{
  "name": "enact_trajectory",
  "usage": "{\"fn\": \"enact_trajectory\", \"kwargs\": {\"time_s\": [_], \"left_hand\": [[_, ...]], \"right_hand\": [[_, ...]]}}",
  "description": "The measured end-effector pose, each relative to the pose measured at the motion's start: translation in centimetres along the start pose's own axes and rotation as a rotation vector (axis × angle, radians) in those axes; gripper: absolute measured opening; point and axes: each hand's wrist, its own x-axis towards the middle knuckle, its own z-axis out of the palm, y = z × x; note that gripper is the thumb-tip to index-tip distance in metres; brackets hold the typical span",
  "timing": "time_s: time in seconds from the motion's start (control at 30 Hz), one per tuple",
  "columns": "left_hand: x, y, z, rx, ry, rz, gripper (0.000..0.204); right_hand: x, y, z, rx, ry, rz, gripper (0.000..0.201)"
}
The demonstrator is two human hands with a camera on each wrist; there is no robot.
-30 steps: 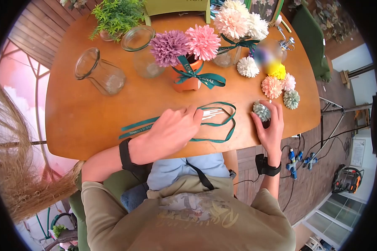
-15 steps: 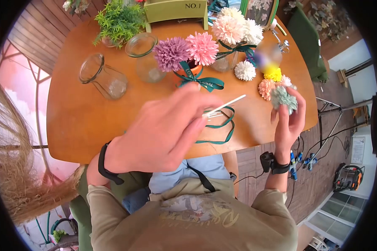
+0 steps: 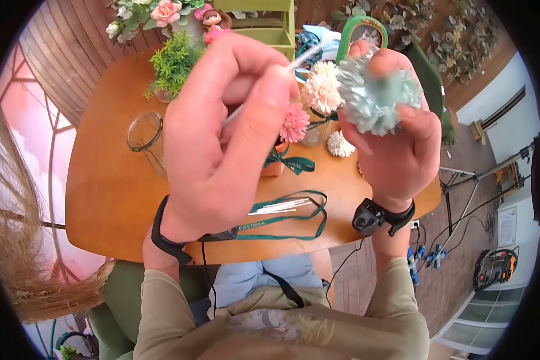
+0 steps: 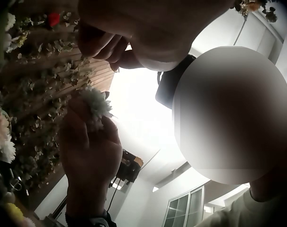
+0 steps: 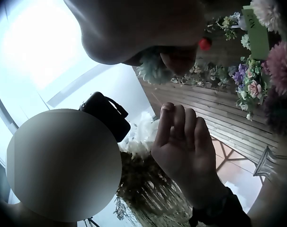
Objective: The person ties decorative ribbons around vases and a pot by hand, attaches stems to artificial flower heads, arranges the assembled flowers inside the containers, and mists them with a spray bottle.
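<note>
Between its thumb and index finger, my left hand (image 3: 216, 138) pinches a thin white stick (image 3: 309, 57), raised above the table and pointing up toward the right. Part of the stick runs behind the fingers. My right hand (image 3: 396, 156) grips a pale green flower head (image 3: 372, 96), fingers and thumb round its petals and its underside turned toward me. The stick's tip lies just left of the flower in the head view, apart from it. The left wrist view also shows the flower head (image 4: 97, 108) in the right hand. More white sticks (image 3: 282, 206) lie on the table beside a green ribbon (image 3: 323, 219).
Behind my hands stand a bow-tied orange pot (image 3: 274, 168) with a pink flower, a glass vase (image 3: 145, 133) and a green plant (image 3: 175, 63). Pale flowers (image 3: 323, 90) and a white flower head (image 3: 341, 144) are farther right. A green picture frame (image 3: 345, 37) stands behind.
The left hand has lifted a white stick from the pile on the table. The right hand has picked up the pale green flower head. Both hands have risen and come closer together.
</note>
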Motion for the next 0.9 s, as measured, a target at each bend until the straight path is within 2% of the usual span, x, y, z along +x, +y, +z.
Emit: {"fn": "enact_trajectory", "kwargs": {"time_s": [0.1, 0.13, 0.17, 0.23, 0.3, 0.37, 0.43, 0.53, 0.6, 0.7, 0.77, 0.87, 0.9], "left_hand": [[-0.1, -0.9, -0.7, 0.111, -0.042, 0.111, 0.014], [-0.2, -0.7, -0.7, 0.094, -0.022, 0.094, 0.012], [-0.4, -0.4, -1.0, 0.1, -0.017, 0.093, 0.012], [-0.6, 0.3, -1.5, 0.197, -0.058, 0.067, 0.012], [-0.7, 0.6, -1.7, 0.249, -0.068, 0.088, 0.013], [-0.5, 0.7, -1.7, 0.303, -0.071, 0.114, 0.013], [-0.5, 0.5, -1.7, 0.283, -0.046, 0.132, 0.015], [-0.4, 0.6, -1.8, 0.329, -0.04, 0.141, 0.015], [-0.5, 0.5, -1.8, 0.353, -0.057, 0.153, 0.014], [-0.6, 0.4, -1.7, 0.396, -0.076, 0.195, 0.012], [-0.6, 0.3, -1.6, 0.418, -0.078, 0.222, 0.011], [-0.5, -0.1, -1.6, 0.437, -0.067, 0.25, 0.009], [-0.4, -0.3, -1.6, 0.454, -0.067, 0.28, 0.009]], "right_hand": [[1.5, -0.1, 1.5, -0.022, 0.028, 0.064, 0.06], [1.4, -0.2, 2.8, -0.19, 0.159, 0.044, 0.071], [1.6, 0.3, 3.4, -0.184, 0.154, 0.045, 0.071], [1.7, 1.1, 4.3, -0.343, 0.213, -0.074, 0.079], [1.5, 1.2, 4.0, -0.288, 0.225, -0.048, 0.081], [1.4, 1.1, 3.1, -0.174, 0.101, 0.022, 0.082], [1.4, 1.0, 2.7, -0.195, 0.102, -0.011, 0.085], [1.4, 0.7, 2.9, -0.223, 0.119, 0.026, 0.081], [1.5, 1.2, 3.3, -0.26, 0.158, -0.048, 0.077], [1.3, 1.1, 3.0, -0.308, 0.158, -0.062, 0.076], [1.6, 1.4, 2.7, -0.363, 0.127, -0.128, 0.068], [1.3, 1.0, 2.7, -0.238, 0.105, -0.054, 0.046], [1.4, 1.1, 2.7, -0.238, 0.106, -0.058, 0.046]]}}
